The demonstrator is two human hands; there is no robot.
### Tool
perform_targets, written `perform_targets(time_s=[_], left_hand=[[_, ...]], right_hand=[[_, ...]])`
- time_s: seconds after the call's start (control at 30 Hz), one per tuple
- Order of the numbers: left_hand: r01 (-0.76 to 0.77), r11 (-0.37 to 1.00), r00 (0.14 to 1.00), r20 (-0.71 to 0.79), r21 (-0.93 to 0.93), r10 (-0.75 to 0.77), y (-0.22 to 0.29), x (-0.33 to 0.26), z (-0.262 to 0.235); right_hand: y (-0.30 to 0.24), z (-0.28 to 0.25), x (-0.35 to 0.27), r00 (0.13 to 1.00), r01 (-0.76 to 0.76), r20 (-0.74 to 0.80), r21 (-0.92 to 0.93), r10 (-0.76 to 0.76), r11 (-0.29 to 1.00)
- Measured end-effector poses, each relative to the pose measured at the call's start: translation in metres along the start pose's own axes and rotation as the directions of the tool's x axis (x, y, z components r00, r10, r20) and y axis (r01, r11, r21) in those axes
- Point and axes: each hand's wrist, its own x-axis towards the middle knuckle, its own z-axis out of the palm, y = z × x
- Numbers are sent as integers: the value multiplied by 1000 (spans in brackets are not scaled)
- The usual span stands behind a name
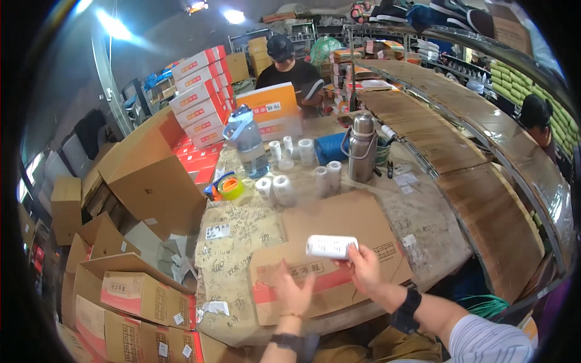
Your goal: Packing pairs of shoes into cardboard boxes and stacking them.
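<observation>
My right hand (364, 271) grips a white roll of printed labels (330, 247) by its right end, above the work table. My left hand (292, 291) is slightly blurred, with its fingers apart and nothing in it. It hovers over a flat brown cardboard carton (342, 221) that has a red band and lies on the table in front of me. More white label rolls (282, 190) stand beyond the carton in small groups.
Behind the rolls stand a blue water jug (249, 148) and a steel flask (362, 151). Tape rolls (230, 186) lie at the table's left. Cartons (130, 296) fill the left side; a rack (451, 145) lines the right. A person (287, 69) works across the table.
</observation>
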Motion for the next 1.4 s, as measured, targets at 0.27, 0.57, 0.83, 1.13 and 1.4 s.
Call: perform_targets(time_s=[0.27,0.57,0.83,1.13,1.4], left_hand=[[83,-195,959,131,-977,-250,91,-35,-29],[2,692,951,216,-722,222,58,-53,-55],[259,396,963,268,-881,-33,73,-70,-52],[366,285,931,351,-886,-102,71,-58,-76],[136,592,987,60,-794,-146,58,-61,-71]], right_hand=[[11,-5,-62,950,310,224,-567,-219,763],[-12,-35,-77,926,180,375,-513,31,839],[-21,-31,-82,976,115,217,-474,-11,873],[-33,-14,-88,935,344,303,-657,-183,670],[-27,-9,-92,947,306,250,-515,-201,800]])
